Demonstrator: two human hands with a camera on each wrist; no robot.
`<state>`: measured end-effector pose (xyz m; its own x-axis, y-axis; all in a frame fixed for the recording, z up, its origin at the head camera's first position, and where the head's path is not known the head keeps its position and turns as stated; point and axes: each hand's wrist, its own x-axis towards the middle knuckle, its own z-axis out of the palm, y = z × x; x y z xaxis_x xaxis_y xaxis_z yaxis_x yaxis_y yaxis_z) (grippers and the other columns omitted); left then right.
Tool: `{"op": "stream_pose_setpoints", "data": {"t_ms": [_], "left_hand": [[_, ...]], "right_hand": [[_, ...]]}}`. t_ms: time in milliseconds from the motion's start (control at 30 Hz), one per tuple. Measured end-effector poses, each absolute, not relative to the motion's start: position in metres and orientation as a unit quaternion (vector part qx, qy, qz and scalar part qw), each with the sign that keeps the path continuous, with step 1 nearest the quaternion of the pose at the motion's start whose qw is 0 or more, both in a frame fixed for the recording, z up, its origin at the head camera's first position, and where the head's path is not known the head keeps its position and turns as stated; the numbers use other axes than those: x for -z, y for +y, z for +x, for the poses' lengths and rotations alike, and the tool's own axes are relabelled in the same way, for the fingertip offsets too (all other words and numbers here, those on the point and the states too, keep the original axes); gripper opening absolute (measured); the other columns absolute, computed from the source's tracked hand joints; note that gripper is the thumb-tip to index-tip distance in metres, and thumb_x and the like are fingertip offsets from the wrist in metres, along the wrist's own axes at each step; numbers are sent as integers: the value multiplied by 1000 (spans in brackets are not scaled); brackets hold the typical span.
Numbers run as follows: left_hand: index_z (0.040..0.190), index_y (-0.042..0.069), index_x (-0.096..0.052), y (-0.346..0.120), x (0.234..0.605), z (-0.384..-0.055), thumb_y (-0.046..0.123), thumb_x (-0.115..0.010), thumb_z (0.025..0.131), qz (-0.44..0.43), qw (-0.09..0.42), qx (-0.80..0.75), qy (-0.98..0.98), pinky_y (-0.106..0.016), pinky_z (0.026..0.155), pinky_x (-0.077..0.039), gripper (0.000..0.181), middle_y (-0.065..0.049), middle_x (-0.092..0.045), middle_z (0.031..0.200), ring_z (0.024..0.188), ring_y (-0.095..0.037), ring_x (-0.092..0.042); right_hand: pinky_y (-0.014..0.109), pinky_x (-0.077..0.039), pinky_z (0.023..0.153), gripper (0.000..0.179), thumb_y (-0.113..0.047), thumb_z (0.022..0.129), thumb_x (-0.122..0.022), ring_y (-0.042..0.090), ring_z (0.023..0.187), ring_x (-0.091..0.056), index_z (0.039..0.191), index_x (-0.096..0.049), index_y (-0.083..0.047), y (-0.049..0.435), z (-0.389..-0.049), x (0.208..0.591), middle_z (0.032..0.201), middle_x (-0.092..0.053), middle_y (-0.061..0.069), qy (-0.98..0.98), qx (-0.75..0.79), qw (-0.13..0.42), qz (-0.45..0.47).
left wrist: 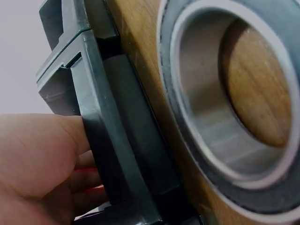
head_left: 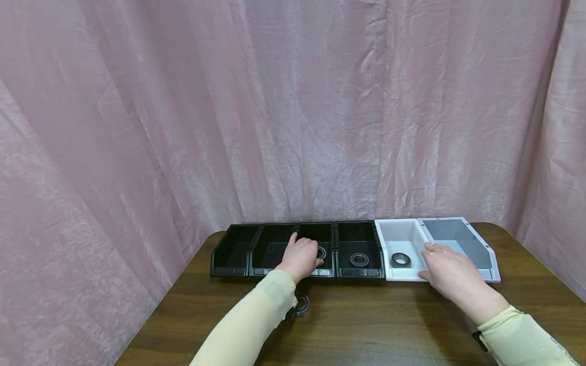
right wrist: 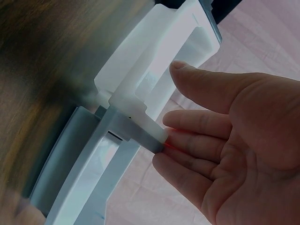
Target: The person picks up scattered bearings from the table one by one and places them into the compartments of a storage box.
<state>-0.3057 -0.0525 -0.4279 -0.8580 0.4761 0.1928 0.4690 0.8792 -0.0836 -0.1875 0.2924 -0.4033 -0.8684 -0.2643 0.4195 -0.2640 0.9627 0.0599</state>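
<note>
My left hand (head_left: pixel 299 257) reaches over the row of black bins, fingers spread, beside a ball bearing (head_left: pixel 322 253) in the third black bin (head_left: pixel 316 230). Its fingertips dip behind the bin's wall in the left wrist view and are partly hidden. Another bearing (head_left: pixel 302 305) stands out on the table by the left wrist, large in that wrist's view. My right hand (head_left: pixel 453 269) is at the divider between the white bin (head_left: pixel 398 230) and the light grey bin (head_left: pixel 458 244). Its fingers are loosely extended with nothing in the palm, fingertips right at the bin edge.
One bearing (head_left: pixel 359 260) lies in the fourth black bin (head_left: pixel 356 234), another bearing (head_left: pixel 401 260) in the white bin. Two more black bins (head_left: pixel 235 249) stand at the left end. A wooden table (head_left: pixel 357 325) carries the row, and a pink curtain (head_left: pixel 293 112) hangs behind.
</note>
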Motion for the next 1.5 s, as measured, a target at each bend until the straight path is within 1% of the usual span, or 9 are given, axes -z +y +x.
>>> {"op": "stream_pose_setpoints", "data": {"t_ms": [267, 533, 767, 1100, 1233, 1400, 1500], "left_hand": [[112, 10, -80, -51, 431, -309, 38, -84, 101, -241, 109, -20, -964, -59, 128, -33, 30, -5, -80, 113, 117, -25, -72], [105, 13, -81, -50, 437, -316, 37, -86, 98, -243, 124, -35, -961, -60, 128, -33, 26, -3, -80, 108, 112, -25, -72], [106, 13, -82, -47, 432, -313, 38, -86, 98, -235, 110, -47, -964, -59, 128, -33, 26, -2, -81, 109, 111, -23, -73], [104, 15, -83, -44, 421, -306, 40, -87, 97, -232, 102, -62, -965, -59, 127, -35, 26, 0, -80, 103, 107, -22, -73], [103, 17, -84, -44, 424, -311, 39, -87, 97, -229, 95, -63, -967, -59, 128, -33, 24, 1, -80, 103, 107, -21, -72], [105, 18, -85, -43, 432, -320, 41, -86, 97, -225, 80, -66, -969, -60, 130, -29, 24, 1, -81, 108, 111, -22, -72], [100, 20, -86, -42, 435, -324, 41, -87, 96, -224, 74, -66, -970, -62, 130, -28, 22, 1, -82, 106, 110, -23, -73]], "right_hand": [[62, -57, 98, 43, -18, 78, -98, 51, 115, -72, 98, -71, 8, 292, -188, 403, 122, -73, 35, -968, 2, 213, 136], [62, -58, 97, 42, -18, 78, -98, 51, 115, -72, 96, -71, 7, 292, -187, 404, 121, -73, 34, -966, 1, 216, 139], [62, -58, 96, 41, -18, 78, -98, 51, 115, -72, 96, -71, 6, 293, -187, 406, 123, -73, 34, -965, -2, 219, 142], [62, -58, 96, 41, -17, 77, -99, 51, 114, -72, 95, -70, 6, 293, -187, 407, 122, -73, 34, -965, -2, 222, 142], [62, -58, 95, 41, -17, 77, -99, 51, 114, -72, 95, -70, 6, 293, -187, 406, 121, -73, 34, -963, -1, 225, 145], [62, -58, 95, 41, -17, 77, -98, 51, 114, -72, 94, -70, 6, 293, -186, 407, 121, -73, 34, -963, -1, 225, 146], [62, -58, 95, 41, -18, 78, -98, 51, 114, -71, 95, -70, 6, 293, -187, 407, 122, -73, 34, -965, -2, 221, 145]]}}
